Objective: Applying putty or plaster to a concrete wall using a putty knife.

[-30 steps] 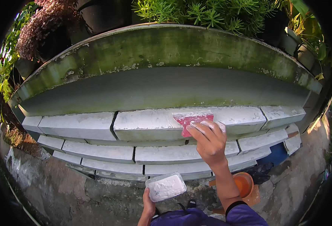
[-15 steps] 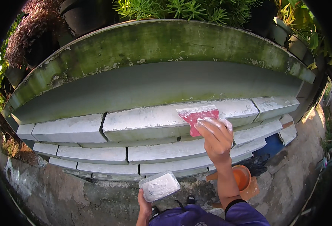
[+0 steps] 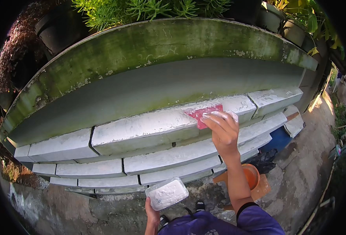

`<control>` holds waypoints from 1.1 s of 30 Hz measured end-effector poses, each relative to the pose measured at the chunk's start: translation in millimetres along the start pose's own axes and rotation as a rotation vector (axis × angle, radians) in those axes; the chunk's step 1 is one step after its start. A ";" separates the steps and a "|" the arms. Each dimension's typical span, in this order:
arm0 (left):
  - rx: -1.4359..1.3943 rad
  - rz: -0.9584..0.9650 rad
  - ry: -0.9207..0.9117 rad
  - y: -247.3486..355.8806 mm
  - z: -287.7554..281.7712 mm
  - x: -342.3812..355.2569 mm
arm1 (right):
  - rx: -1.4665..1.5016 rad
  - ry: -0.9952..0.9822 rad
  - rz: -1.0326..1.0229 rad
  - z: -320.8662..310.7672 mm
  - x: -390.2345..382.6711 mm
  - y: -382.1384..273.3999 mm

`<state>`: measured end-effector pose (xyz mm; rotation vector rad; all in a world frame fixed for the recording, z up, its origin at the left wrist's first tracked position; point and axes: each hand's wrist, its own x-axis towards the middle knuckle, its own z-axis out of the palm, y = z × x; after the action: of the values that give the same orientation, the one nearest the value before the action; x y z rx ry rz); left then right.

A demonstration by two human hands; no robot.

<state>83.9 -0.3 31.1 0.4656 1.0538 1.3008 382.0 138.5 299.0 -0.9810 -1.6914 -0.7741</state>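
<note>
In my right hand (image 3: 224, 129) is a red putty scraper (image 3: 205, 113), its wide blade laid against the top of a pale concrete block (image 3: 141, 127). White paste smears the fingertips of this hand. The top of that block carries streaks and patches of the same white stuff. Low in the view, my left hand (image 3: 152, 213) grips a clear plastic tub (image 3: 148, 192) by its side. White paste (image 3: 168, 194) fills much of the tub.
More pale blocks (image 3: 92, 171) descend in steps below, with dark gaps between them. Above stands a mossy green ledge (image 3: 141, 49) with potted plants (image 3: 157, 8) on it. An orange bucket (image 3: 252, 177), a wooden stool (image 3: 262, 188) and a black plastic bag (image 3: 264, 160) are at right.
My view has shifted and tilted slightly. The scraper now lies flatter against the block, with less of its blade showing. My left hand still holds the tub in nearly the same place.
</note>
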 end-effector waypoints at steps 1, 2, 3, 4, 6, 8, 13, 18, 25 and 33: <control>0.005 -0.004 -0.002 -0.7 2.5 1.2 | 0.038 -0.041 -0.009 10.7 0.7 8.4; 0.009 -0.007 -0.008 -2.7 4.8 1.2 | 0.031 -0.040 -0.005 9.3 -2.2 11.1; 0.003 -0.013 -0.011 -5.6 7.0 0.7 | 0.058 -0.097 0.002 6.1 -5.6 12.8; -0.006 -0.011 0.002 -6.7 5.9 1.0 | 0.103 -0.152 0.006 9.2 -9.5 11.7; -0.003 -0.005 0.008 -7.7 7.2 -0.7 | 0.092 -0.169 0.001 -7.7 -22.2 4.2; -0.002 -0.003 0.010 -11.5 11.3 -1.2 | 0.025 -0.148 0.004 -29.4 -27.3 -3.4; 0.015 -0.018 0.012 -17.1 22.9 0.0 | -0.081 0.004 -0.030 -11.6 0.2 4.1; 0.010 -0.011 0.015 -23.7 33.8 0.1 | 0.024 -0.126 -0.088 0.5 -13.7 12.6; -0.012 0.042 0.047 -46.6 24.0 -1.5 | 0.029 -0.048 -0.107 -14.9 0.9 -17.8; 0.002 0.065 0.089 -51.5 11.8 -10.2 | 0.114 -0.140 -0.145 13.6 -7.7 -23.2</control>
<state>122.8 -20.2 -0.3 0.4502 1.1222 1.3883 357.0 137.4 286.5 -0.8576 -1.9232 -0.7066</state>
